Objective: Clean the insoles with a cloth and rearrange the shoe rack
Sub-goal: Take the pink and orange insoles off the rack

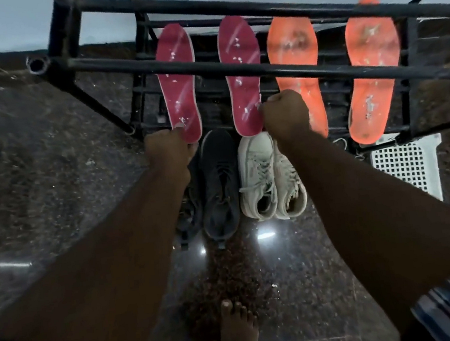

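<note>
**Both hands on the red insoles, no cloth in sight**

The rack (228, 19), a black metal frame, fills the far half of the view, its bars crossing over four insoles laid on a lower shelf. The two red insoles (179, 82) lie to the left, the two orange insoles (296, 76) to the right; all four are flecked with pale dirt. No cloth shows anywhere.

The left hand (166, 149) pinches the near end of the left red insole. The right hand (286, 114) is curled at the near right edge of the other red one and seems to grip it, though its fingers are hidden. I judge this the start of the cleaning step: lifting the red pair off the shelf. The next move calls for drawing them toward the person, clear of the bar above, and then finding a cloth.

On the floor just near the rack stand black shoes (218, 182) and, to their right, white shoes (270, 176). A white basket (410, 167) sits further right.

The floor (47, 163) is dark speckled polished stone, catching ceiling lights. A pale wall (2, 25) runs behind. A bare foot (238, 336) stands nearest.
</note>
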### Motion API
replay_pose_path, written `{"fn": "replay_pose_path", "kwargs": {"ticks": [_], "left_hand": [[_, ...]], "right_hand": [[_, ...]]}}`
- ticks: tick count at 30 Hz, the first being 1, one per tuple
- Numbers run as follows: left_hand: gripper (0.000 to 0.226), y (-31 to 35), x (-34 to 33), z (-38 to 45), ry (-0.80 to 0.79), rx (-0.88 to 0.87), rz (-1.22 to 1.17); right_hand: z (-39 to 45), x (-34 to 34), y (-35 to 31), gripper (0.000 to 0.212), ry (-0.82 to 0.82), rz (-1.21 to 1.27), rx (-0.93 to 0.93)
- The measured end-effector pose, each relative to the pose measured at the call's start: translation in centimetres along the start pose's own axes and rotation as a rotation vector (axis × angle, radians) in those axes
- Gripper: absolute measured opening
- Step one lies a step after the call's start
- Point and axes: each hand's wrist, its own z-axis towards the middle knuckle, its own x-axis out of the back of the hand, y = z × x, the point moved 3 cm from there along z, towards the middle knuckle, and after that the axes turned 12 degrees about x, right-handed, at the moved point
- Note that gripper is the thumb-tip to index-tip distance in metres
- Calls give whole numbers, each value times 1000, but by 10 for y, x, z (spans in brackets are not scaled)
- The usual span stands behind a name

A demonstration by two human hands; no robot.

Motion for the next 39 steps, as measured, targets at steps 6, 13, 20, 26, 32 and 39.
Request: {"fn": "replay_pose_path", "kwargs": {"ticks": [6, 13, 20, 26, 32, 39], "left_hand": [[19, -5, 10, 1, -36, -12, -36], [7, -29, 21, -15, -118, -100, -67], [10, -51, 15, -5, -186, -209, -138], [21, -64, 9, -5, -254, -344, -184], [14, -103, 40, -42, -293, -454, -237], [19, -258, 107, -131, -326, -446, -141]], "right_hand": [[0, -4, 3, 19, -7, 341, -100], [-21, -3, 13, 19, -50, 480, -6], [-29, -16, 28, 24, -86, 580, 119], [-33, -25, 37, 24, -68, 605, 230], [-99, -5, 59, 32, -30, 658, 323], [-298, 54, 173, 27, -61, 647, 323]]}}
